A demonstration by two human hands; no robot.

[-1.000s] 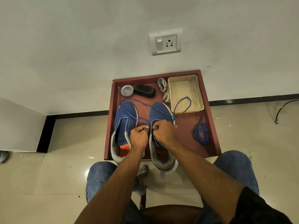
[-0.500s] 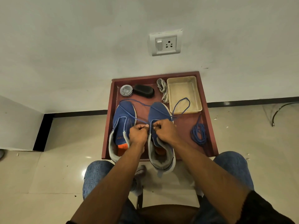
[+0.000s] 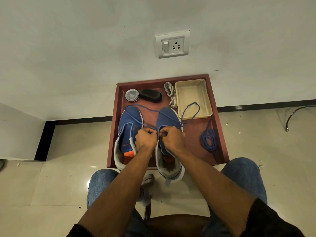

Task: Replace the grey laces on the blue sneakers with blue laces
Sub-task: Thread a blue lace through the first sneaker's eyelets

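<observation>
From your head camera, two blue mesh sneakers, left [image 3: 127, 132] and right [image 3: 168, 120], sit on the maroon surface [image 3: 193, 132]. Your left hand [image 3: 145, 140] and right hand [image 3: 172, 139] are curled tight over the right sneaker, each pinching the thin blue lace [image 3: 190, 110], which loops over the woven beige tray [image 3: 193, 98]. A second blue lace [image 3: 208, 140] lies coiled at right; the grey laces [image 3: 171, 94] lie bundled beside the tray, near a round tin [image 3: 132, 95].

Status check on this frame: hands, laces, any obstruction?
Left hand and right hand both pinching the blue lace over the right sneaker. Grey laces off, lying on the tray. Spare blue lace bundled aside. Nothing blocking.
</observation>
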